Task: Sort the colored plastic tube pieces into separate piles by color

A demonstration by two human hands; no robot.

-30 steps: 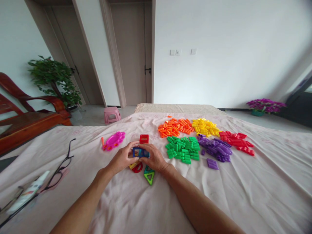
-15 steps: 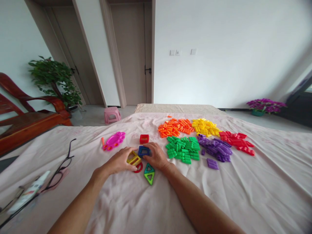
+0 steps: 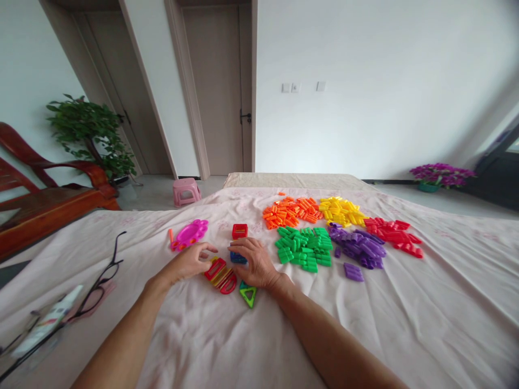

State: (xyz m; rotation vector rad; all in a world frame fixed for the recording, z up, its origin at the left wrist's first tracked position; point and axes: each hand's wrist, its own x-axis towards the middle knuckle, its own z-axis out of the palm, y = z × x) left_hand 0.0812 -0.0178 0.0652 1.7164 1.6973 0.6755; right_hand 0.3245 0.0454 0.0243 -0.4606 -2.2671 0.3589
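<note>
My left hand hovers at the upper left of a row of red and yellow magnetic tiles, its fingers apart and holding nothing. That row leans on the cloth, with a red square at one end and a red rounded piece at the other. My right hand curls over a stack of blue square magnetic tiles, hiding much of it. Below the right palm lies a green triangle tile, joined to a partly covered teal one. Just beyond the fingers stands a red square tile stack.
Piles of orange, green, yellow, purple and red plastic pieces lie to the right. A magenta flower-shaped toy, glasses and a white tube are on the left.
My left hand has let go of the yellow tiles and drawn back up and left. Red tiles now show at their left end. My right hand has come further over the blue stack.
</note>
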